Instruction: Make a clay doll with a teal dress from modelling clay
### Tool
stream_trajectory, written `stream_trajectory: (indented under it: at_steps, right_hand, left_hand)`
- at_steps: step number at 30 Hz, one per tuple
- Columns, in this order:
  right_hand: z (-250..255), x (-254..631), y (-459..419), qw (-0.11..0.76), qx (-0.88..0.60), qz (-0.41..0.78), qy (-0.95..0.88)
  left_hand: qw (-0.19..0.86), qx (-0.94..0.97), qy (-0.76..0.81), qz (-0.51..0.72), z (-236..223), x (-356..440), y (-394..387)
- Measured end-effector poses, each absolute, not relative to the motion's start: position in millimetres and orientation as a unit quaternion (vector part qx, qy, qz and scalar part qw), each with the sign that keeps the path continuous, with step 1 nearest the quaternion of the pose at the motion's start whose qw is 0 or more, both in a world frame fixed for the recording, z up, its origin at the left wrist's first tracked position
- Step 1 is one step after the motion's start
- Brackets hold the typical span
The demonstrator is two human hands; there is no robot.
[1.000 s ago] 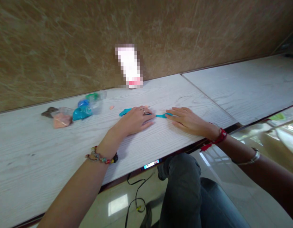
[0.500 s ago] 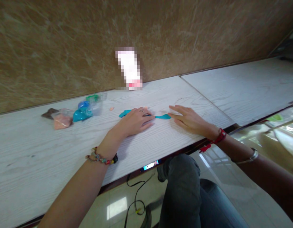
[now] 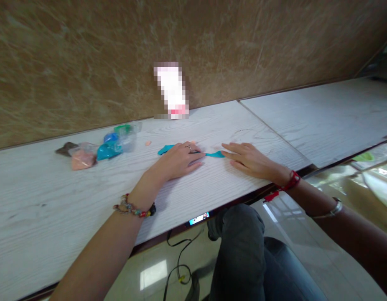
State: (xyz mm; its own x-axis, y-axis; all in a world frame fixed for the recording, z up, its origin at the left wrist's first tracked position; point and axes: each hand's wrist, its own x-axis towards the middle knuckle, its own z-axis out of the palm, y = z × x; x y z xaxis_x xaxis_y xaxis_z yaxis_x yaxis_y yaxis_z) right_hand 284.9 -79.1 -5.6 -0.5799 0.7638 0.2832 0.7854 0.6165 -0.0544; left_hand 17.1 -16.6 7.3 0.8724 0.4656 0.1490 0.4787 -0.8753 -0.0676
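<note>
A long piece of turquoise modelling clay [image 3: 215,154] lies on the white wood-grain tabletop [image 3: 181,196], thin where it shows between my hands and wider at both ends. Palm down across its middle lies my left hand [image 3: 182,159], fingers stretched out, hiding that part of the clay. The fingertips of my right hand [image 3: 246,159] touch the clay's right end, its fingers extended and slightly apart. A small peach clay bit [image 3: 148,143] sits behind and left of my left hand. Another peach bit [image 3: 194,143] peeks out just behind the knuckles.
At the left are bags of peach clay [image 3: 83,159], turquoise clay [image 3: 109,150], blue clay [image 3: 111,137] and green clay [image 3: 123,128], beside a dark brown lump [image 3: 67,148]. A blurred-out bright object [image 3: 173,90] leans on the brown marbled wall [image 3: 87,62]. A cable [image 3: 178,265] lies on the floor.
My right hand has shifted very slightly left, its fingers now a little further over the clay's right end. My left hand stays in place.
</note>
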Motion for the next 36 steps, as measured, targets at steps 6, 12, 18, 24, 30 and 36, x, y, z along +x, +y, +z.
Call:
stream_trajectory:
  at_steps: [6,12,18,24,30,36]
  right_hand:
    - [-5,284,-77,0.18,-0.442,-0.03,-0.878]
    - [-9,281,-72,0.127,-0.431,0.004,-0.893]
    - [-9,279,-69,0.189,-0.446,0.021,-0.874]
    - [-12,276,-66,0.126,-0.442,0.001,-0.888]
    - [-15,279,-68,0.172,-0.467,0.0,-0.867]
    - [-16,282,-62,0.221,-0.462,0.033,-0.858]
  left_hand:
    - [0.051,-0.968,-0.234,-0.075,6,17,-16]
    - [0.056,-0.967,-0.239,-0.075,6,18,-16]
    - [0.055,-0.967,-0.234,-0.08,5,17,-15]
    - [0.05,-0.967,-0.24,-0.07,6,17,-16]
    - [0.059,-0.966,-0.238,-0.083,7,17,-17]
    - [0.081,-0.959,-0.245,-0.114,6,18,-16]
